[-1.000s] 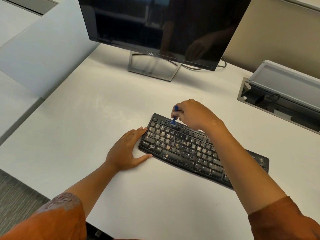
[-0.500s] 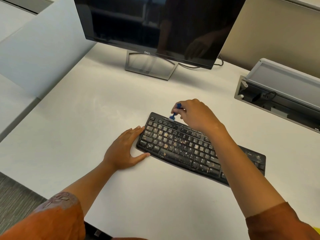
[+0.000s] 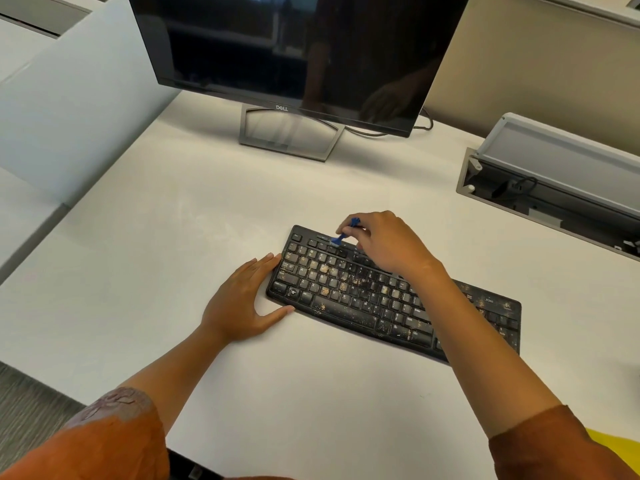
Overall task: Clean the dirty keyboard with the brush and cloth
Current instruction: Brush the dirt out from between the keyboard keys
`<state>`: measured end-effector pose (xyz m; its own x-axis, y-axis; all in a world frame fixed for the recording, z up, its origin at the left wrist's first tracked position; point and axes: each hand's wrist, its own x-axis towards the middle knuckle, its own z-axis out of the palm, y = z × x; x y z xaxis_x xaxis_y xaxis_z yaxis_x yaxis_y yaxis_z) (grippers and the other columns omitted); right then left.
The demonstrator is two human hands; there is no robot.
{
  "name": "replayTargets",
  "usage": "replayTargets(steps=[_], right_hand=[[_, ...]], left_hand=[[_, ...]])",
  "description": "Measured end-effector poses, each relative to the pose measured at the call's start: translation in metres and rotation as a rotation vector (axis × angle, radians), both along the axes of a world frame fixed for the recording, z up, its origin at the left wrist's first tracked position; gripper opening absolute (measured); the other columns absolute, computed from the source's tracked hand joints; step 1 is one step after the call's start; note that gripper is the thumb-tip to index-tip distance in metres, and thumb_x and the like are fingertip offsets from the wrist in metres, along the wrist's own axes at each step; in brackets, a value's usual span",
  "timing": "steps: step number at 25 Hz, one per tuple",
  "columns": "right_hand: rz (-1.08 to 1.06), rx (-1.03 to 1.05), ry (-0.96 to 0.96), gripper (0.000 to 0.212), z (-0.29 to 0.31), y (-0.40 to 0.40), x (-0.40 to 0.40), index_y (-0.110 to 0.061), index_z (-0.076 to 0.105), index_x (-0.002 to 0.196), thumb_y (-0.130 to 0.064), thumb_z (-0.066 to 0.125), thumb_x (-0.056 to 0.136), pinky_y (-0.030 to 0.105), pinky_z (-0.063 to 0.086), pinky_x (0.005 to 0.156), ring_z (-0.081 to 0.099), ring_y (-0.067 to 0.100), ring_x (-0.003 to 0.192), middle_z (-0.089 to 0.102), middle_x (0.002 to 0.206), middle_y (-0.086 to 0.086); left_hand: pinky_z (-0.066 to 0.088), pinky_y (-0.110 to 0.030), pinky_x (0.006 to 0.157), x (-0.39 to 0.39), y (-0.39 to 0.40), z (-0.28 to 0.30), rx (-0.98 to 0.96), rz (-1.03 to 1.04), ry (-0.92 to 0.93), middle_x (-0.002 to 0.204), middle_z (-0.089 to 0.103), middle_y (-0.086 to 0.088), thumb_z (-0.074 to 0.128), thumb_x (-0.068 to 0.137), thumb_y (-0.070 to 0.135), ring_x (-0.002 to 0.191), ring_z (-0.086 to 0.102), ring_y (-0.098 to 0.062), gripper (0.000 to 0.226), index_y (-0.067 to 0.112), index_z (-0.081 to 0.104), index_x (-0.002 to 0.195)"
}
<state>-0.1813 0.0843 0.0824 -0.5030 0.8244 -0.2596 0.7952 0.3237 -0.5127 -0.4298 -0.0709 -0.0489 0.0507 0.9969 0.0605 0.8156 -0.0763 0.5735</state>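
A black keyboard [image 3: 363, 296] speckled with tan crumbs lies at an angle on the white desk [image 3: 156, 237]. My right hand [image 3: 388, 244] pinches a small blue brush [image 3: 343, 233], whose pale bristles touch the top key row near the keyboard's far left corner. My left hand [image 3: 246, 299] lies flat on the desk with straight fingers against the keyboard's left end and the thumb along its front edge. A bit of yellow material [image 3: 613, 448], partly cut off, shows at the bottom right beside my right sleeve.
A dark Dell monitor [image 3: 294, 46] on a grey stand [image 3: 291, 133] sits behind the keyboard. An open cable tray [image 3: 554, 188] with a raised lid is set into the desk at right. White partition panels [image 3: 69, 109] rise at left.
The brush moved from the number row up and back to the top key row near the far edge. My left hand kept its place at the keyboard's left end.
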Motion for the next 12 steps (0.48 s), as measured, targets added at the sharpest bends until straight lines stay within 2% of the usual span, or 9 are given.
replayTargets(steps=[3,5,8,12], right_hand=[[-0.006,0.013,-0.171,0.024,-0.001,0.005,0.016,-0.029,0.069,0.098,-0.032,0.046,0.104,0.031,0.045,0.062,0.056,0.009,0.066,0.069,0.093,-0.004],[-0.025,0.039,-0.152,0.024,0.002,0.006,0.019,-0.03,0.069,0.098,-0.032,0.046,0.104,0.033,0.051,0.066,0.061,0.013,0.07,0.071,0.094,-0.006],[-0.014,-0.003,-0.013,0.022,0.004,0.0,0.017,-0.031,0.07,0.104,-0.032,0.048,0.104,0.037,0.056,0.076,0.068,0.017,0.079,0.073,0.093,-0.006],[-0.001,-0.01,-0.151,0.024,0.0,0.003,0.033,-0.029,0.069,0.1,-0.029,0.046,0.104,0.039,0.056,0.079,0.066,0.017,0.08,0.072,0.099,-0.003]], left_hand=[[0.034,-0.041,0.122,0.0,0.0,-0.001,-0.001,-0.003,0.001,0.159,0.046,0.002,0.061,0.082,0.076,0.146,0.042,-0.019,0.095,0.024,0.038,0.157],[0.034,-0.041,0.122,0.0,0.0,-0.001,-0.007,0.0,0.002,0.159,0.045,0.002,0.061,0.082,0.077,0.146,0.043,-0.019,0.095,0.024,0.038,0.157],[0.032,-0.038,0.123,0.0,-0.001,0.0,-0.007,0.005,0.005,0.158,0.046,0.002,0.06,0.081,0.077,0.146,0.043,-0.02,0.095,0.024,0.038,0.157],[0.035,-0.041,0.121,0.0,-0.001,0.0,-0.016,0.006,0.001,0.158,0.046,0.001,0.061,0.081,0.076,0.146,0.043,-0.021,0.096,0.024,0.038,0.158]])
